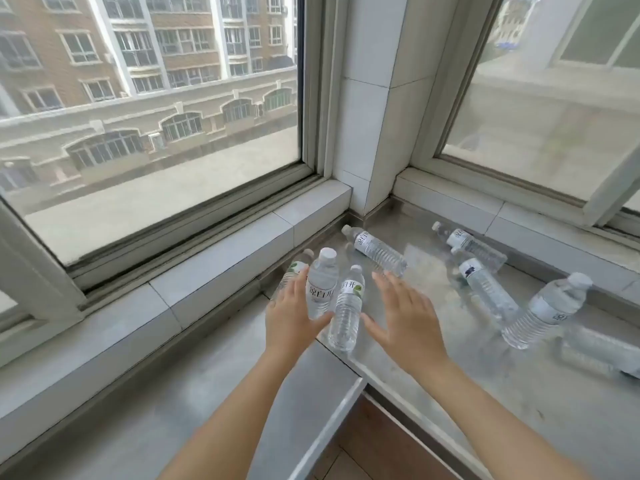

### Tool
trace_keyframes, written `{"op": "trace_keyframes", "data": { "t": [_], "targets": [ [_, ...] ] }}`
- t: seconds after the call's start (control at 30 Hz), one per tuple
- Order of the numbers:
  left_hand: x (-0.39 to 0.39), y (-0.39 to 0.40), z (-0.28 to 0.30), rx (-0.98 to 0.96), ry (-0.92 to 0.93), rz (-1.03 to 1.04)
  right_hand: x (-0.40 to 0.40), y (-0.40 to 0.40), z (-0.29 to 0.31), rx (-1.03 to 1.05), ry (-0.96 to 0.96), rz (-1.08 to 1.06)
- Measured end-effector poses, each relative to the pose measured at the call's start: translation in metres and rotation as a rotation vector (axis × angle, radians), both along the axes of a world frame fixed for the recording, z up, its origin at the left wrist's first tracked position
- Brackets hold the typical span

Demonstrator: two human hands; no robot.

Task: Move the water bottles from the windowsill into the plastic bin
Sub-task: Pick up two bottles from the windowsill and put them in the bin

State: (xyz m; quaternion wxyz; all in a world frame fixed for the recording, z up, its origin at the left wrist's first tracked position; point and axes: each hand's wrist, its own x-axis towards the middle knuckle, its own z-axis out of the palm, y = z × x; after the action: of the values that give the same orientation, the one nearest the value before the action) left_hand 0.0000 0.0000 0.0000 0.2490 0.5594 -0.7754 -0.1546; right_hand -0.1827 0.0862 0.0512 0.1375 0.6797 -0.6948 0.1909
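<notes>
Several clear water bottles with white caps are on the grey windowsill (450, 403) in the corner. Two upright bottles (323, 282) (346, 311) stand side by side between my hands, and a third (294, 270) is partly hidden behind my left hand. My left hand (294, 318) is open, fingers spread, just left of the pair and against the taller one. My right hand (405, 318) is open to their right, not touching. More bottles lie flat (379, 252) (472, 245) (485, 287), and one (547, 315) leans at the right. No plastic bin is in view.
Large windows (156, 116) with white frames rise behind the sill on both sides of a tiled corner pillar (374, 98). The sill's inner edge drops to a brown floor (374, 441) between my forearms. Another flat bottle (602, 355) lies blurred at the right edge.
</notes>
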Motion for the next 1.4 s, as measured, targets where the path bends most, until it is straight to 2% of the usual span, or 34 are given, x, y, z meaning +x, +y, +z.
{"op": "trace_keyframes", "data": {
  "t": [0.13,0.23,0.5,0.67,1.03,1.23,1.4],
  "targets": [
    [-0.009,-0.031,-0.023,0.124,0.191,0.043,-0.008,-0.037,-0.027,0.136,-0.147,-0.047],
    [-0.017,-0.041,-0.04,0.277,0.497,0.043,-0.016,-0.061,-0.051,0.265,-0.334,-0.12],
    [-0.023,-0.055,-0.065,0.297,0.693,0.02,-0.027,-0.111,-0.098,0.523,-0.952,-0.306],
    [-0.028,-0.064,-0.061,0.298,0.705,-0.008,-0.019,-0.135,-0.119,0.584,-1.132,-0.355],
    [-0.026,-0.073,-0.058,0.347,0.767,0.075,-0.018,-0.147,-0.127,0.456,-1.354,-0.404],
    [-0.014,-0.045,-0.041,0.309,0.785,0.185,-0.028,-0.126,-0.097,0.39,-1.276,-0.203],
    [-0.007,0.0,-0.003,0.206,0.83,0.304,-0.033,-0.1,-0.059,0.338,-1.214,0.032]
  ]
}}
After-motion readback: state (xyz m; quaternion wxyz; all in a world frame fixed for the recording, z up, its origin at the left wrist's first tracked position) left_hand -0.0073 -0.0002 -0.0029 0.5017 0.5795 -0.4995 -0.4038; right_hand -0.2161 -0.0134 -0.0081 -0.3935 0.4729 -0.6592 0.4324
